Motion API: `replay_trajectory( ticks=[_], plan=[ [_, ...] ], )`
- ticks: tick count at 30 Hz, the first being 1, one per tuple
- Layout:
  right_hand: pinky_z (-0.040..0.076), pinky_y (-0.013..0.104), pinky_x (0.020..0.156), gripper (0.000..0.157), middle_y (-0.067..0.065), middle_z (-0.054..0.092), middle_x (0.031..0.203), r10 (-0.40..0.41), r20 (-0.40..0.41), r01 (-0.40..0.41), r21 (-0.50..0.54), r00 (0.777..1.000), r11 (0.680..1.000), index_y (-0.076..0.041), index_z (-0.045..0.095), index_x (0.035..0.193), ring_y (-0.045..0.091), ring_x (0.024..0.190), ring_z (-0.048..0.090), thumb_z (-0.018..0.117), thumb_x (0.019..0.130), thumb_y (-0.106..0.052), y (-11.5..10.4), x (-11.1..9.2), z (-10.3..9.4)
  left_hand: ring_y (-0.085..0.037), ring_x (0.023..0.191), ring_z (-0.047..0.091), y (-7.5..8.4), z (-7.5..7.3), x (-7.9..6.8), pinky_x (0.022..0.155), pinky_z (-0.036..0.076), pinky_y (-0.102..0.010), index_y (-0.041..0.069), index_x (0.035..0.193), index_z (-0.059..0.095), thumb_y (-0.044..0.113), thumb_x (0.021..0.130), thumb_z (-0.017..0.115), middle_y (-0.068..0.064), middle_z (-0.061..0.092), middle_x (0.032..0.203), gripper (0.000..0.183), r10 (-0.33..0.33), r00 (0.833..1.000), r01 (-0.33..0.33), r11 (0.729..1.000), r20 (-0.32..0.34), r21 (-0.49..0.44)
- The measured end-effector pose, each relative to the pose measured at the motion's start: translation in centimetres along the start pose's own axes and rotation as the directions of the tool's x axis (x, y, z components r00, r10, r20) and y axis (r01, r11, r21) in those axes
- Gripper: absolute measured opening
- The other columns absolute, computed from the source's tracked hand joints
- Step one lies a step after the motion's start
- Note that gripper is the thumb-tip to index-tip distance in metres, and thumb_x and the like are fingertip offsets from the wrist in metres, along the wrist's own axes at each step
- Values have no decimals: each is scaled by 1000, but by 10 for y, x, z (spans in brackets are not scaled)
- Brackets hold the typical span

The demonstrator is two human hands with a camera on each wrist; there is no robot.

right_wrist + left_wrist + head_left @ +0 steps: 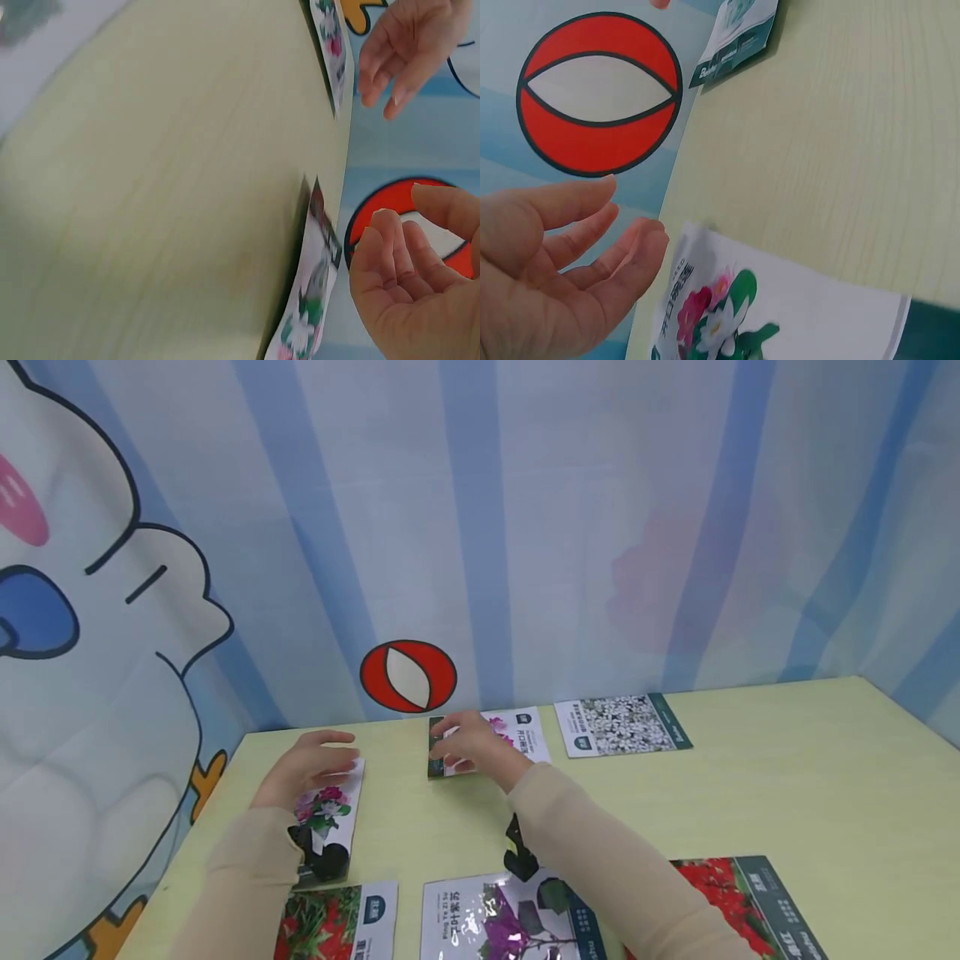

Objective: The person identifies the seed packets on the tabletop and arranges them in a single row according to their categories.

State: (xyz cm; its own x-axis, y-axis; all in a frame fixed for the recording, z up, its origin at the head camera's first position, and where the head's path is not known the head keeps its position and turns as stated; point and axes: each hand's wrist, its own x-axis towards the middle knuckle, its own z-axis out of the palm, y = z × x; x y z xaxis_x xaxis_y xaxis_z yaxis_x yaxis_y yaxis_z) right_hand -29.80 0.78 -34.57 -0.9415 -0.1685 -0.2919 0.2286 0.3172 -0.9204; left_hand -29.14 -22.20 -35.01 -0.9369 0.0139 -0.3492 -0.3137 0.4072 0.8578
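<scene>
My left hand [306, 768] hovers over the far end of a flower seed packet [341, 818] at the table's left side. In the left wrist view its fingers are loosely bent, with nothing between them and the thumb. The packet [802, 300] bears pink and white blossoms. My right hand [480, 747] is above another flower packet [536, 739] at the back edge, hiding part of it from the head view. Seen from the right wrist, this hand [420, 285] has relaxed, curved fingers and holds nothing; the packet [307, 292] lies beside it, apart, its end slightly raised.
A white-flowered packet [626, 727] lies at the back right. Along the front are a red-flowered packet [330, 927], a purple-flowered one [502, 918] and another red one [750, 902], partly behind my right sleeve. A printed curtain [570, 527] borders the pale table [787, 777].
</scene>
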Motion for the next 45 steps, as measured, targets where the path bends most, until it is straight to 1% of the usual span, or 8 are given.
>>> replay_trajectory(
  ticks=[6, 9, 14, 18, 23, 32, 37, 45],
  plan=[
    [43, 29, 56, 36, 8, 56, 84, -9, -50, 10, 7, 999, 1000, -1, 57, 117, 18, 61, 48, 65, 82, -1, 9, 7, -33, -38, 116, 48, 7, 17, 7, 97, 42, -44, -6, 135, 36, 10, 92, 56, -27, 41, 132, 50, -13, 1000, 13, 999, 1, -48],
    [39, 28, 54, 37, 9, 56, 92, -8, -82, 9, 12, 997, 1000, 0, 56, 120, 16, 59, 43, 64, 84, -1, 13, 10, -46, -38, 116, 48, 9, 25, 9, 97, 42, -44, -7, 135, 36, 9, 92, 56, -26, 42, 131, 50, -18, 1000, 19, 998, 13, -59],
    [47, 34, 66, 39, 13, 56, 109, 0, -136, -2, -11, 991, 1000, 0, 56, 122, 18, 69, 49, 64, 85, -3, 21, 14, -66, -37, 115, 49, 13, 39, 15, 97, 43, -42, -6, 134, 38, 8, 92, 56, -25, 44, 131, 48, -33, 999, 34, 997, 15, -70],
    [47, 36, 71, 39, 13, 58, 105, 20, -181, -23, -12, 983, 1000, 1, 56, 122, 22, 77, 52, 63, 84, -2, 28, 16, -80, -33, 111, 50, 15, 51, 21, 96, 44, -40, -3, 132, 43, 10, 91, 57, -22, 45, 128, 45, -78, 997, 77, 995, -19, -55],
    [48, 36, 74, 39, 13, 58, 103, 47, -237, -50, -8, 970, 999, 1, 55, 121, 23, 82, 54, 63, 82, -2, 35, 14, -94, -32, 108, 50, 13, 62, 24, 92, 46, -39, -2, 129, 45, 9, 91, 58, -22, 48, 124, 42, -80, 997, 79, 995, -20, -53],
    [49, 39, 79, 38, 18, 56, 109, 42, -337, -54, -25, 941, 998, 3, 55, 118, 26, 86, 54, 60, 80, 0, 46, 18, -106, -30, 108, 49, 12, 79, 27, 94, 45, -37, -3, 126, 47, 10, 92, 58, -20, 49, 123, 39, -83, 995, 80, 996, -54, -47],
    [49, 37, 82, 40, 22, 53, 119, 44, -382, -66, -45, 923, 997, 3, 54, 120, 29, 94, 55, 60, 80, 1, 51, 22, -108, -30, 105, 50, 14, 88, 32, 92, 47, -36, -3, 125, 48, 9, 91, 58, -20, 49, 123, 38, -90, 993, 88, 996, -76, -35],
    [44, 41, 93, 48, 22, 45, 131, 113, -349, -120, 2, 930, 993, 2, 45, 129, 35, 113, 48, 59, 83, 1, 55, 30, -103, -30, 104, 48, 14, 96, 30, 93, 46, -36, -5, 125, 46, 4, 90, 57, -20, 47, 123, 38, -76, 994, 72, 995, -72, -66]
  ],
)
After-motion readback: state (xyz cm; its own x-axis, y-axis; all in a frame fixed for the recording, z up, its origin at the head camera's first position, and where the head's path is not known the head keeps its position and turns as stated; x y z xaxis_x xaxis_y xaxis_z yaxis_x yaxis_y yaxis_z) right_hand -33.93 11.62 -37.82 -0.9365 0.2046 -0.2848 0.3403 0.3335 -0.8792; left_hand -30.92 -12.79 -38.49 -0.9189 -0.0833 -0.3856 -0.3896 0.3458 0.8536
